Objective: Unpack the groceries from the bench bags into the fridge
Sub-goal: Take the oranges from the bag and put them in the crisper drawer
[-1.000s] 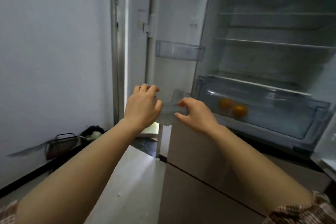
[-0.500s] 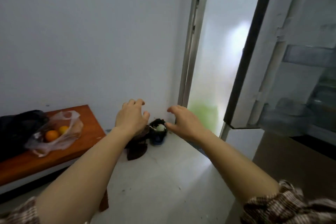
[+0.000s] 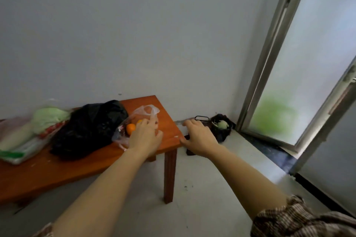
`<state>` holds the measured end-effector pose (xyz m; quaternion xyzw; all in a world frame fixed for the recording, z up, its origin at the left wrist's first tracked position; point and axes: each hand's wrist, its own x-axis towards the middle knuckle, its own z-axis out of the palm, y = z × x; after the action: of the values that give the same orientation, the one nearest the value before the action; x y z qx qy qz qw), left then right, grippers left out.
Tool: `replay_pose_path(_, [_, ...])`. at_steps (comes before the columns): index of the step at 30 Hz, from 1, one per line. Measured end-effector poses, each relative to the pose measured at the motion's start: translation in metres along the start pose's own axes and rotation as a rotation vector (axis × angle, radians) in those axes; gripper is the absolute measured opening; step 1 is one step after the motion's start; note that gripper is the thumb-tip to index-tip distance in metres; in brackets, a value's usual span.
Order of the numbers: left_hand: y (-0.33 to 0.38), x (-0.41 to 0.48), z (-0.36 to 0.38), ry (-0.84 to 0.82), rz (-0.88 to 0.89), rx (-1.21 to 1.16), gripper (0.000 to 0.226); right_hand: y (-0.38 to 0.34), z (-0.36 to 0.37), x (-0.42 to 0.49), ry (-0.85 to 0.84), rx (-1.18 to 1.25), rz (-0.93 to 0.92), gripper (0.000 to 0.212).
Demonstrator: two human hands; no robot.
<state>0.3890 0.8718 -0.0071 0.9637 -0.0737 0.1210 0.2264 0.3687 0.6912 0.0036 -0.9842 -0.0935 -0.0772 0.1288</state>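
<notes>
Groceries are all on the wooden bench [image 3: 77,167] at about 8 o'clock in the view: a clear bag [image 3: 143,110] with an orange [image 3: 131,128] in it, a black bag [image 3: 88,127] at its 9 o'clock, and a blurry bag of leafy greens [image 3: 48,116] further out at 9, cut off by the edge. Left hand [image 3: 145,137] is spread over the clear bag, fingers straight, gripping nothing (can't tell if it actually touches the plastic). Right hand [image 3: 198,138] hangs at its 3 o'clock, past the bench corner, fingers loose and apart, holding nothing. Left hand hides the bag's lower right and most of a second orange. Black bag's contents can't be seen. Clear bag lies long-ways from 7 to 1 o'clock, mouth toward 1
</notes>
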Motion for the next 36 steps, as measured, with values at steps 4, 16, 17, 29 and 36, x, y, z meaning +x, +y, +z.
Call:
replay_pose_path(4, [-0.055, 0.028, 0.011, -0.014, -0.035, 0.018, 0.034, -0.021, 0.033, 0.046, -0.071, -0.011, -0.02, 0.053])
replay_pose_path(16, [-0.197, 0.165, 0.084, -0.098, 0.04, 0.183, 0.033, -0.031, 0.151, 0.234, -0.085, -0.241, -0.229, 0.049])
replay_pose_path(17, [-0.205, 0.175, 0.089, -0.11, 0.083, 0.192, 0.033, -0.032, 0.159, 0.247, -0.109, -0.272, -0.256, 0.049])
replay_pose_path(29, [-0.27, 0.242, 0.155, -0.369, 0.329, 0.326, 0.055, -0.022, 0.239, 0.344, -0.397, -0.365, -0.292, 0.066])
replay_pose_path(36, [-0.293, 0.275, 0.172, -0.485, 0.268, 0.264, 0.072, -0.024, 0.279, 0.378, -0.564, -0.355, -0.125, 0.076])
